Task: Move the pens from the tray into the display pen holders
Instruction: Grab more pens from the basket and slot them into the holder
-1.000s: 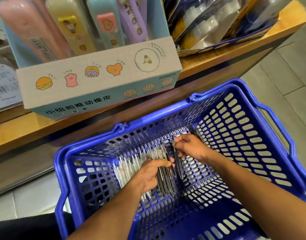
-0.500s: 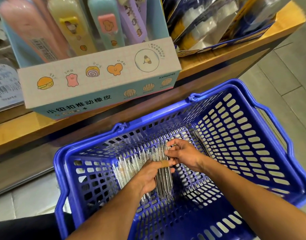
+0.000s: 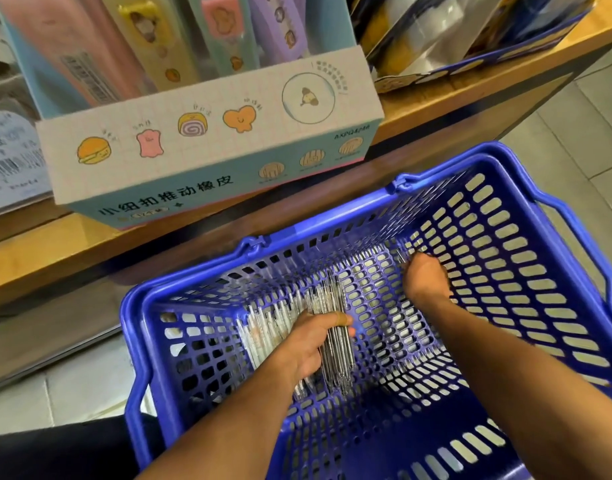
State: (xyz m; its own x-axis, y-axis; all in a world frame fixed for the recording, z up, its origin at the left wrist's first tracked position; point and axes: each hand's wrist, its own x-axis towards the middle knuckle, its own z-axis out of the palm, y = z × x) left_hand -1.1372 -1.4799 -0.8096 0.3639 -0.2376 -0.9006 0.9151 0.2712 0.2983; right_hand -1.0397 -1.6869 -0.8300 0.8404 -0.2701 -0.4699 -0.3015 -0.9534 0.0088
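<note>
A blue plastic basket (image 3: 526,188) sits on the floor below me and holds clear-barrelled pens. My left hand (image 3: 309,344) grips a thick bundle of pens (image 3: 335,355) near the basket's bottom left. More clear pens (image 3: 263,327) lie loose under and left of that hand. My right hand (image 3: 424,277) reaches to the far right corner of the basket floor, its fingers curled at a loose pen (image 3: 401,255) lying there; the grip itself is hidden. No pen holder shows in this view.
A wooden shelf (image 3: 436,109) runs across above the basket. On it stand a pastel eraser display box (image 3: 207,143) and dark packaged goods (image 3: 470,32) to the right. Grey floor tiles (image 3: 592,109) lie to the right of the basket.
My right hand has left the bundle and moved to the basket's far right corner. My left hand still grips the pen bundle, now with more pens in it.
</note>
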